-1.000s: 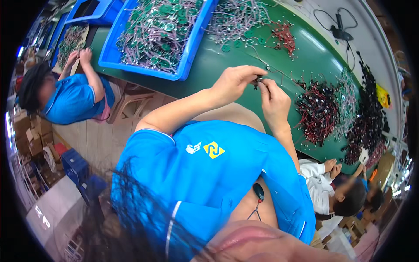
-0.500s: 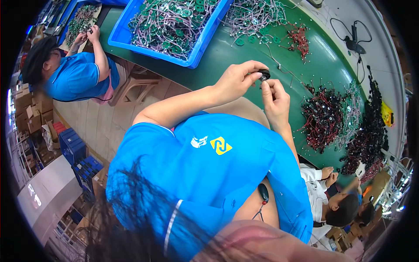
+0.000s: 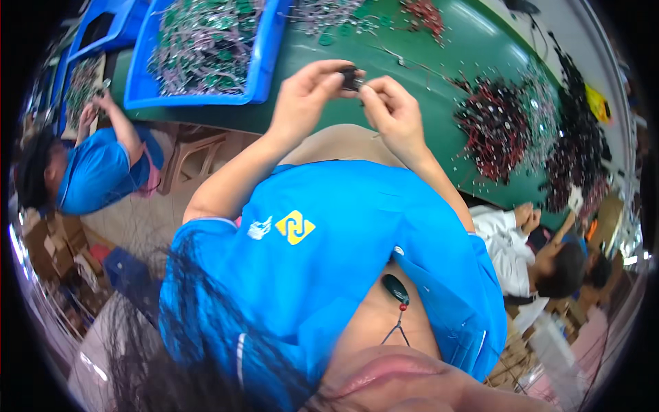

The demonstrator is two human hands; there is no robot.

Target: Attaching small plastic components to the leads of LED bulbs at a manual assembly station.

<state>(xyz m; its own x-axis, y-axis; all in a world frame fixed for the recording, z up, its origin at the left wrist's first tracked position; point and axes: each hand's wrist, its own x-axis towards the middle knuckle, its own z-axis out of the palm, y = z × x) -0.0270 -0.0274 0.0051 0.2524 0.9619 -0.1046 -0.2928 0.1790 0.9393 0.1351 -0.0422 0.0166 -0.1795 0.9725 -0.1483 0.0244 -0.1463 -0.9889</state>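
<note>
My left hand (image 3: 302, 96) pinches a small black rounded part (image 3: 351, 78) between thumb and fingers, above the near edge of the green table (image 3: 312, 51). Close against the part's right side, my right hand (image 3: 397, 117) has its thumb and forefinger pressed together. A tiny bright bit shows between the fingertips, too small to name. Left of my hands, a blue tray (image 3: 268, 55) holds a heap of green discs with pale wires (image 3: 206, 48).
A pile of black parts with red wires (image 3: 494, 130) lies right of my hands. Beyond it are pale-wired parts (image 3: 542, 123) and a long black heap (image 3: 573, 137). A person in blue (image 3: 103, 161) works at left, and a person in white (image 3: 504, 240) sits at right.
The view has shifted, so table, tray and hands all appear farther left, the table piles also higher. The black part has turned in my fingers; both hands stay close together around it.
</note>
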